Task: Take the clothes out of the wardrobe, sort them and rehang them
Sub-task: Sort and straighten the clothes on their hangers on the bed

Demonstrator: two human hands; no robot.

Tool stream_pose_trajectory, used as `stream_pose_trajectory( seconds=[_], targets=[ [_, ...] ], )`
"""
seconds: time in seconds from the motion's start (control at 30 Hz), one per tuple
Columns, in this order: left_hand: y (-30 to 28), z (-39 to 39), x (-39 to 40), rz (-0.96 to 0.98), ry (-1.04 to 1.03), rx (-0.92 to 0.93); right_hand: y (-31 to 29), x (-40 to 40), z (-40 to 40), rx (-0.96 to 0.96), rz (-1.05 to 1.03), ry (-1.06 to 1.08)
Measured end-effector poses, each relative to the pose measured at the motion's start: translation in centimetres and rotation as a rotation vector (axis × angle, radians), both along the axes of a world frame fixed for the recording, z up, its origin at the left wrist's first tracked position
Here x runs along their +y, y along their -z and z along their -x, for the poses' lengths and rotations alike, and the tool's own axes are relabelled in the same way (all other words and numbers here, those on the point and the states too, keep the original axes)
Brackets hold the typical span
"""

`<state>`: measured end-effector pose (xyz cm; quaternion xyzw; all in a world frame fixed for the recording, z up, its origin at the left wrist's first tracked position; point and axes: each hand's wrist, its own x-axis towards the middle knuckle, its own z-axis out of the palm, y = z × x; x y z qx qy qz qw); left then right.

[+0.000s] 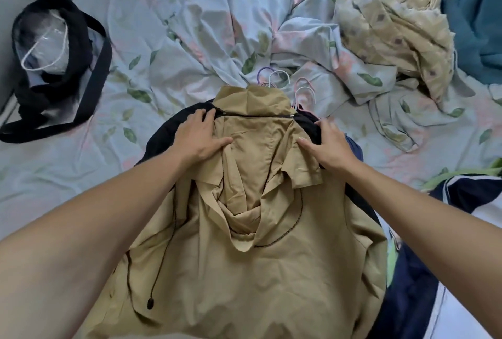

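A tan hooded jacket [244,243] lies spread on top of a stack of clothes on the bed, its zip open and its black drawcords loose. Dark garments [163,137] show under its shoulders. Several pastel hanger hooks [282,81] stick out beyond its collar. My left hand [201,134] lies flat on the jacket's left shoulder with straight fingers. On the right shoulder, my right hand [326,143] presses down flat, fingers reaching over the edge onto the dark cloth.
A black bag [54,67] with long straps lies at the far left of the leaf-print sheet [176,39]. A crumpled beige spotted blanket [394,20] and teal cloth [478,26] fill the far right. A navy and white garment [461,216] lies at the right.
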<state>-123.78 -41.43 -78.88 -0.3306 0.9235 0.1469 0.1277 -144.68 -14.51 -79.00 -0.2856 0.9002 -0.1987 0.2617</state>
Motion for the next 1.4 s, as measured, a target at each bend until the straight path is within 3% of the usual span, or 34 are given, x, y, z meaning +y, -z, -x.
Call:
stream_pose_trajectory(
  seconds=[0.17, 0.43, 0.53, 0.63, 0.73, 1.1, 1.4],
  targets=[
    [0.5, -1.6, 0.8, -0.005, 0.015, 0.046, -2.2, -0.5, -0.8, -0.045, 0.162, 0.115],
    [-2.2, -3.0, 1.2, 0.101, 0.034, 0.224, -5.4, 0.7, -3.8, 0.106, 0.374, 0.039],
    [-4.5, -2.9, 0.8, 0.077, -0.066, 0.388, -5.9, 2.4, -4.2, 0.162, 0.429, 0.022],
    [-5.8, -2.8, 0.3, 0.005, -0.133, 0.378, -6.7, 4.1, -4.7, 0.213, 0.473, 0.005],
    [-6.7, -3.2, 0.5, -0.059, -0.081, 0.335, -7.3, 5.7, -5.1, 0.256, 0.470, -0.001],
    [-8.7, -9.5, 7.9, -0.097, -0.090, 0.491, -10.1, 10.3, -8.3, 0.174, 0.408, -0.188],
    [-19.0, -18.5, 19.8, -0.047, -0.118, 0.520, -17.6, 19.0, -15.1, 0.050, 0.404, -0.248]
  ],
)
